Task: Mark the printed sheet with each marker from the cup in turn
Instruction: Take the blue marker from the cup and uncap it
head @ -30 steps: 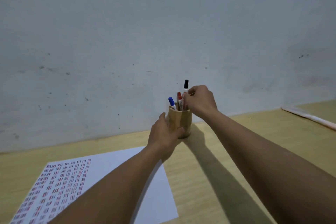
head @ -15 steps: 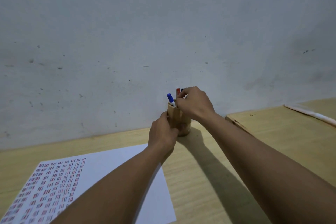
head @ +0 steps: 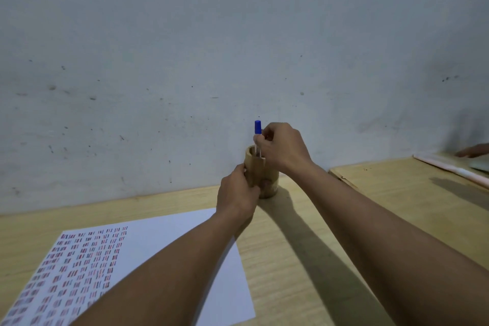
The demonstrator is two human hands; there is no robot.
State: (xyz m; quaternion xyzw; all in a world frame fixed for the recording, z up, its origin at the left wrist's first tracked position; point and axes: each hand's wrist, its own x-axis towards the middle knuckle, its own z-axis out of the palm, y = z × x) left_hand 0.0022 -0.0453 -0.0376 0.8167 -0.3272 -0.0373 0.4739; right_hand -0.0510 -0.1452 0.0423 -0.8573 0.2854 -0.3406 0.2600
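Observation:
A wooden cup [head: 267, 177] stands on the table close to the wall. My left hand [head: 238, 193] is wrapped around its near left side. My right hand [head: 283, 148] sits just above the cup's rim and pinches a marker with a blue cap [head: 257, 131], which stands upright with its lower end still inside the cup. The other markers are hidden behind my right hand. The printed sheet [head: 148, 246] lies flat at the lower left, its left part covered with rows of small red and blue marks; my left forearm crosses over it.
The wooden table [head: 304, 246] runs up to a grey wall [head: 238, 47]. At the far right edge another person's hand [head: 473, 153] rests near a pale rolled sheet [head: 455, 169]. A seam in the tabletop [head: 342, 178] lies right of the cup.
My right hand let the black marker drop into the cup, then took the blue-capped marker and raised it partway. My left hand stayed on the cup.

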